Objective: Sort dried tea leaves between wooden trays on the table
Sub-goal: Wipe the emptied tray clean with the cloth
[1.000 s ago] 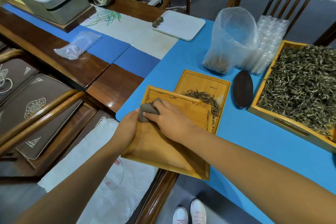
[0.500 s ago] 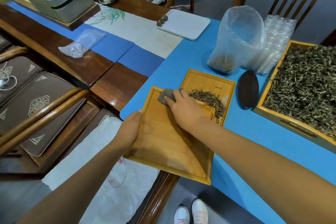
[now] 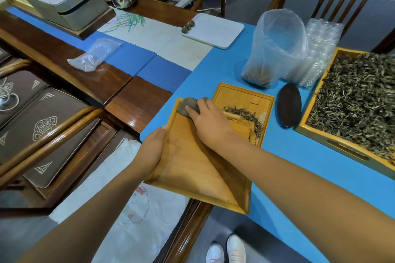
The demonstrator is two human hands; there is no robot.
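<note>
A bare wooden tray (image 3: 192, 173) lies tilted at the table's near edge, its far end over a smaller wooden tray (image 3: 241, 94). My left hand (image 3: 152, 149) grips the bare tray's left rim. My right hand (image 3: 210, 123) holds a grey cloth (image 3: 189, 105) against the tray's far left corner. A ridge of dried tea leaves (image 3: 249, 115) lies in the smaller tray just right of my right hand. A large wooden tray (image 3: 342, 145) heaped with dried tea leaves (image 3: 359, 98) stands at the right.
A dark oval scoop (image 3: 290, 104) lies between the small and large trays. Behind it stand a clear plastic bag (image 3: 275, 49) and stacked clear containers (image 3: 318, 49). A white tray (image 3: 215, 30) sits farther back. A chair with a paper sheet (image 3: 119, 205) is at my left.
My right hand has slid the grey cloth up the bare tray from its left middle to the far corner. My left hand has kept its hold on the left rim.
</note>
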